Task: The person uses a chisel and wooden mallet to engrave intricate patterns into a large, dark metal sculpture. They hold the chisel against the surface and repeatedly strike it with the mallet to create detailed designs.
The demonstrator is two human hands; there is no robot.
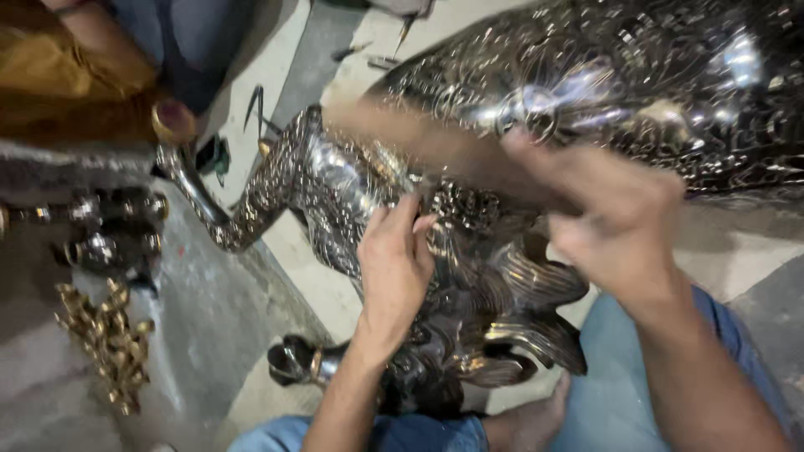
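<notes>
A dark, shiny embossed metal bird statue (pixel 335 192) lies across my lap, its long neck curving to the left and its feathered tail (pixel 536 285) near my knee. My left hand (pixel 394 268) rests on the bird's body, fingers pinched around a small tool or part pressed to the metal; what it is I cannot tell. My right hand (pixel 611 218) is blurred with motion above the bird, gripping a long wooden handle (pixel 419 142) that slants up to the left. A second, larger embossed metal piece (pixel 653 75) fills the upper right.
Several small brass pieces (pixel 109 343) lie in a heap at lower left, with dark metal parts (pixel 109 234) above them. Another person in mustard cloth (pixel 59 75) sits at upper left. Hand tools (pixel 260 109) lie on the pale floor.
</notes>
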